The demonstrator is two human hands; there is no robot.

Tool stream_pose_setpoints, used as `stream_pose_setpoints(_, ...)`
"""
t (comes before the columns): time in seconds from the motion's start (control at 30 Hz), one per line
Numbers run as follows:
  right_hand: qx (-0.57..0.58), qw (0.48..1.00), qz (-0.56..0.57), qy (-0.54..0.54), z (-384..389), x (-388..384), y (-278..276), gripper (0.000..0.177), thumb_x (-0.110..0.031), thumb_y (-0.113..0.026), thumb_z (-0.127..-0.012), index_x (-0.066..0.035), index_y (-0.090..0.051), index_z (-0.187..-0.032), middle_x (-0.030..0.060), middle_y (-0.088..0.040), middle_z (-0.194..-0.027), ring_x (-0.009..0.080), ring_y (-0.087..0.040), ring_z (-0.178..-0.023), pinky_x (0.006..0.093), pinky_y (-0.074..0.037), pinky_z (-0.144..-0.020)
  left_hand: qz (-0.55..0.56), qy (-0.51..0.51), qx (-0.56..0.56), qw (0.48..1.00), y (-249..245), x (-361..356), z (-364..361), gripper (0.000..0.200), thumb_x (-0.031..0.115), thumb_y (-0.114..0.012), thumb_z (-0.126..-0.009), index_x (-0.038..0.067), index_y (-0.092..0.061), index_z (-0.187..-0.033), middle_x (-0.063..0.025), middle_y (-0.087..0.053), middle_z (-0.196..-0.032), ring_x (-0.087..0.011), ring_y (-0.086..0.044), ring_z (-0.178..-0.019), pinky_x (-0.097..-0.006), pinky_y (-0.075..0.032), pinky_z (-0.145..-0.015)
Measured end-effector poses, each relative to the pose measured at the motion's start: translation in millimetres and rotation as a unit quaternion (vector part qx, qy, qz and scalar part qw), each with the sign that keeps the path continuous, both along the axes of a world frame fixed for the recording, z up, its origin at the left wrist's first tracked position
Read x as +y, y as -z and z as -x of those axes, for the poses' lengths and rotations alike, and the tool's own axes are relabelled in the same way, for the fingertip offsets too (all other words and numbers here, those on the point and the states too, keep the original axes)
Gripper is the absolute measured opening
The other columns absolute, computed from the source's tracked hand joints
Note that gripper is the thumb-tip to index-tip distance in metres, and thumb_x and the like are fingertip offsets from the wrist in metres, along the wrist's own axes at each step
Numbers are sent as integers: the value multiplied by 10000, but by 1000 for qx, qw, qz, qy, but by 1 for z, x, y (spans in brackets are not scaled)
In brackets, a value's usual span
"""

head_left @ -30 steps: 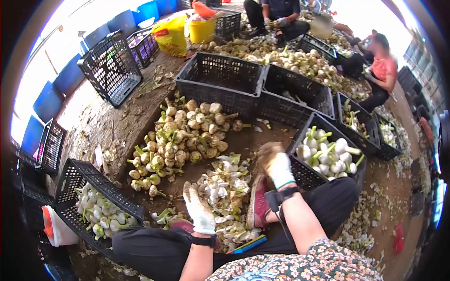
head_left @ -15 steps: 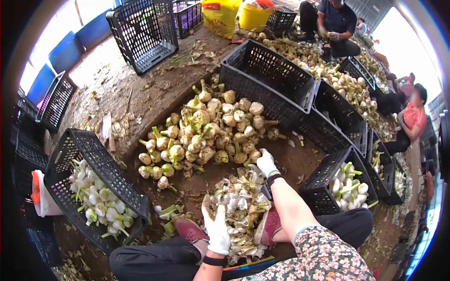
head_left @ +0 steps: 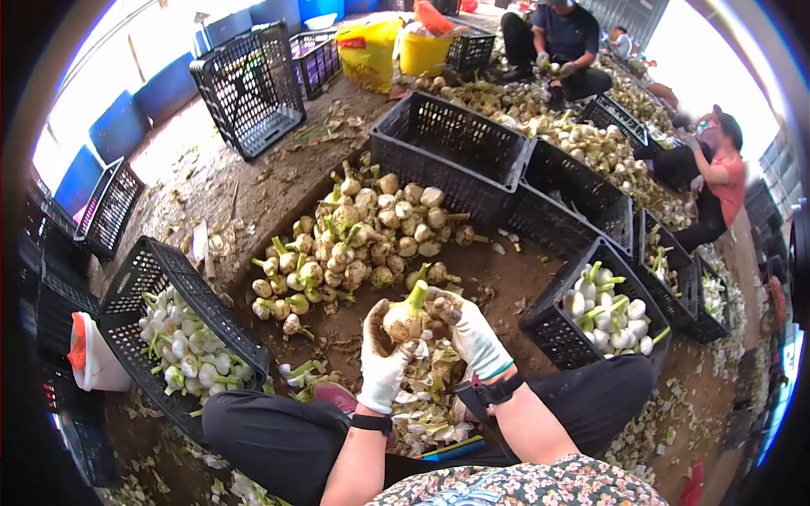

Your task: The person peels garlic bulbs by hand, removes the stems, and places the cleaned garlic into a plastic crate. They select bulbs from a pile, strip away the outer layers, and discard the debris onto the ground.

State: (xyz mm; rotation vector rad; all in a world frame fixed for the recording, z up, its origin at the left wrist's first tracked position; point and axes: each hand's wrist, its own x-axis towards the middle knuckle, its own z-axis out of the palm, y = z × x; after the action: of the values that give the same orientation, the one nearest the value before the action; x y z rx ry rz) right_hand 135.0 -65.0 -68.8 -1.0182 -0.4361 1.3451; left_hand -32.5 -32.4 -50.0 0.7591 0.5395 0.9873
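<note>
Between my two gloved hands is a garlic bulb (head_left: 405, 323) with its green stem pointing up. My left hand (head_left: 382, 361) cups it from the left, while the fingers of my right hand (head_left: 475, 336) close on its right side near the stem. Both white gloves have dirt on the fingertips. Under my hands, between my shoes, lies a heap of peeled-off garlic skins (head_left: 426, 396). Just beyond is a pile of unpeeled, soil-stained garlic bulbs (head_left: 359, 232) with short stems.
A tilted black crate (head_left: 181, 287) of cleaned garlic stands left; another crate (head_left: 548, 333) of white bulbs stands right. Black crates, including one (head_left: 447, 169) behind the pile, form a row. Two people sit among garlic at upper right. A white bucket (head_left: 99, 358) stands far left.
My right hand has come back from the pile's near edge to my left hand, with a garlic bulb now between them. My left hand has risen slightly and closed around it.
</note>
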Motion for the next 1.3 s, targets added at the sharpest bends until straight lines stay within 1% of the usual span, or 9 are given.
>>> stream_pose_setpoints(0.1, -183, 982, -44, -9, 12, -3, -36, 367, -268, -745, -893, -2, -657, -1130, 2, -659, -967, 68, -590, -814, 245, -490, -729, -286, -66, 204, 934, 7, -5, -4, 780, -119, -758, -685, 68, -439, -1372, -74, -427, -1387, -231, -468, -1288, -346, -437, -1069)
stream_pose_setpoints(0.37, -57, 998, -10, -34, 24, -29, -47, 335, -100, -701, -907, -8, -625, -1220, 39, -660, -1137, 119, -625, -1012, 275, -509, -900, -211, -71, 128, 966, 8, -19, 5, 800, -227, -674, -673, 87, -440, -1371, -59, -482, -1376, -209, -505, -1254, -355, -443, -1066)
stream_pose_setpoints(0.63, -174, 978, -101, -59, -3, -42, -52, 245, -20, -676, -896, -17, -657, -1141, 6, -663, -1014, 83, -600, -898, 251, -509, -812, 45, 62, -123, 990, -39, -30, 17, 724, 213, -707, -917, 133, -276, -1494, -136, -519, -1356, -255, -569, -1200, -404, -486, -1025)
stream_pose_setpoints(0.77, -326, 942, -62, -49, 7, -48, -67, 255, -71, -732, -874, -4, -654, -1107, 12, -679, -992, 104, -603, -914, 292, -502, -845, 41, 59, -80, 994, -30, -33, 12, 758, 292, -679, -938, 126, -220, -1518, -136, -525, -1351, -244, -572, -1198, -403, -490, -1012)
stream_pose_setpoints(0.83, -324, 944, -64, -9, 23, -48, -74, 221, -84, -723, -886, -2, -664, -1082, 19, -678, -968, 98, -604, -903, 290, -503, -825, -189, -7, 102, 977, -26, -37, 7, 718, 377, -644, -956, 70, -284, -1496, -121, -556, -1311, -205, -596, -1138, -339, -532, -928)
stream_pose_setpoints(0.93, -201, 977, -70, 0, 23, -48, -66, 174, -71, -709, -889, -5, -687, -1049, 32, -672, -941, 93, -605, -890, 284, -503, -807, 61, 70, -27, 995, -25, -23, 21, 617, 163, -694, -930, 63, -369, -1444, -118, -573, -1266, -164, -635, -1013, -260, -558, -821)
stream_pose_setpoints(1.1, -411, 906, -103, 2, 24, -40, -50, 162, 0, -693, -848, 9, -710, -1009, 11, -649, -919, 112, -611, -846, 275, -510, -761, -85, -41, 86, 992, -26, -31, 17, 545, 21, -714, -860, 20, -465, -1345, -103, -593, -1197, -174, -630, -1033, -281, -553, -864)
stream_pose_setpoints(1.2, -178, 983, -8, -51, 14, -42, -65, 179, -14, -682, -857, 16, -706, -1031, 38, -681, -942, 127, -627, -827, 282, -517, -768, -48, 10, 36, 998, -36, -23, 23, 707, 32, -794, -779, 17, -425, -1382, -97, -585, -1218, -171, -612, -1055, -298, -547, -880)
stream_pose_setpoints(1.3, 17, 990, 31, 140, -12, -35, -32, 171, -14, -639, -895, 44, -684, -1050, 96, -709, -1000, 161, -663, -841, 281, -540, -761, -1, 98, -88, 991, -36, -21, 27, 801, 78, -836, -746, 18, -402, -1416, -94, -582, -1239, -193, -610, -1100, -316, -542, -911)
